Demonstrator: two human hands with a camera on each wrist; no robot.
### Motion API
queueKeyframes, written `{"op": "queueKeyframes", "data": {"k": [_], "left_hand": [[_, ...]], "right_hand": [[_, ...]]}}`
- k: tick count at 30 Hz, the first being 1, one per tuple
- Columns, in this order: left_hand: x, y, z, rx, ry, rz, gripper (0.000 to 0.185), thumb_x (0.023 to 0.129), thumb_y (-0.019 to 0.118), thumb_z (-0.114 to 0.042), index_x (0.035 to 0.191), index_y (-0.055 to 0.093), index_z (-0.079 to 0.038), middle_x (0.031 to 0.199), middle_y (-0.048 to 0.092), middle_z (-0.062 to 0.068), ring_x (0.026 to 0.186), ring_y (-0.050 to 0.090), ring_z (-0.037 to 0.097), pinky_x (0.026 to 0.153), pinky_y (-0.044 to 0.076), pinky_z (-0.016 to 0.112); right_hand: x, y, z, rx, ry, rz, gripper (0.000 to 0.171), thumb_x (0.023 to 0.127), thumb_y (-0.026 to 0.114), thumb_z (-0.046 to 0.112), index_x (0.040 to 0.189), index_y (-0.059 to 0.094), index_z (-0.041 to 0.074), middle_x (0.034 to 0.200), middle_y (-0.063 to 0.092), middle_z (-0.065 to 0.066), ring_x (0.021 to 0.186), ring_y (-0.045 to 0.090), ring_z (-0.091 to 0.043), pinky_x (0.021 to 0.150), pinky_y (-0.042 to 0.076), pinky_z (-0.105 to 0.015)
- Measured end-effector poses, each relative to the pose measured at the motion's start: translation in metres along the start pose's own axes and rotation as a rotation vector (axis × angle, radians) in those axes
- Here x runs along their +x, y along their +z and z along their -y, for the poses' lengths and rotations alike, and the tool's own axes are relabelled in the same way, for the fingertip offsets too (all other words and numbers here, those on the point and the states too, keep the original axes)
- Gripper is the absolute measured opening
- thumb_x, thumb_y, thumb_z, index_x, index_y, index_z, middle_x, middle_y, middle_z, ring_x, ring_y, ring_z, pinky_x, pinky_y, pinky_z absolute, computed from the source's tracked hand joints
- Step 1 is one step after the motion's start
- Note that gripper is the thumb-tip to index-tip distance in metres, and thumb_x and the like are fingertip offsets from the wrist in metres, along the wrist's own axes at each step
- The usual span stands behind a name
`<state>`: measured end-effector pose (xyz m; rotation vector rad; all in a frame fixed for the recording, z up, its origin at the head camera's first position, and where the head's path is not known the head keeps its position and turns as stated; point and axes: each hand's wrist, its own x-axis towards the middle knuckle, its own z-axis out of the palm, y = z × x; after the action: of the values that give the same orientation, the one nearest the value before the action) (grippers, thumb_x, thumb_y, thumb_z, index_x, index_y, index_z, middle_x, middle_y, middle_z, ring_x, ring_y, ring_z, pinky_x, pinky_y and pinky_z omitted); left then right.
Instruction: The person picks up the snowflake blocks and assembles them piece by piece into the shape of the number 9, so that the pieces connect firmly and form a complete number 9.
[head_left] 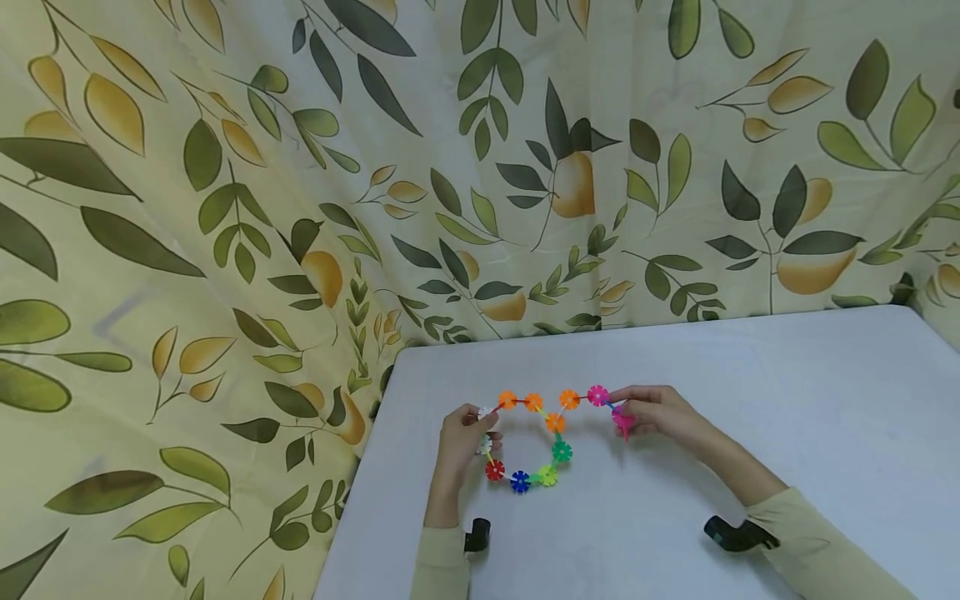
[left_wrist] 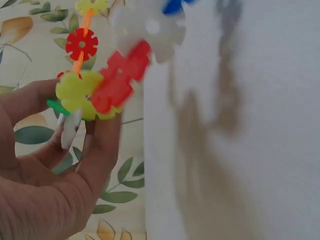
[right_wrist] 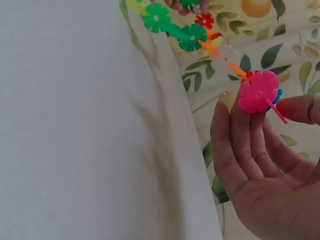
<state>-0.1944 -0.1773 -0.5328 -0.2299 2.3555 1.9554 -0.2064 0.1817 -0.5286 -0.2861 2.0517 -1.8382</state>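
Observation:
A chain of colorful plastic snowflake discs [head_left: 561, 452] hangs between my two hands, raised off the table. Its left part curves into a ring of white, red, blue, yellow-green, green and orange discs; orange and pink ones lead off to the right. My left hand [head_left: 459, 442] pinches the ring's left side by the white discs. A yellow disc [left_wrist: 80, 92] is at those fingertips in the left wrist view. At the other end, my right hand [head_left: 663, 414] holds a pink disc [right_wrist: 259, 92] between thumb and fingers. Part of the left fingers is hidden behind the discs.
Below both hands is a table [head_left: 637, 533] with a white cover. A leaf-patterned curtain [head_left: 420, 167] hangs behind it and along its left side. Black wrist cameras, on the left [head_left: 477, 535] and on the right [head_left: 738, 534], sit by the sleeves.

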Motion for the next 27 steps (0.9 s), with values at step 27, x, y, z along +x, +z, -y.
{"op": "queueKeyframes", "data": {"k": [27], "left_hand": [[0.035, 0.022, -0.021, -0.185, -0.036, 0.305, 0.049, 0.096, 0.069, -0.001, 0.141, 0.05, 0.005, 0.139, 0.055, 0.035, 0.12, 0.067, 0.042, 0.084, 0.059, 0.031]], "right_hand": [[-0.024, -0.021, -0.001, 0.139, 0.074, -0.155, 0.058, 0.108, 0.059, 0.033, 0.143, 0.049, -0.012, 0.112, 0.073, -0.013, 0.094, 0.078, -0.025, 0.088, 0.06, -0.031]]}}
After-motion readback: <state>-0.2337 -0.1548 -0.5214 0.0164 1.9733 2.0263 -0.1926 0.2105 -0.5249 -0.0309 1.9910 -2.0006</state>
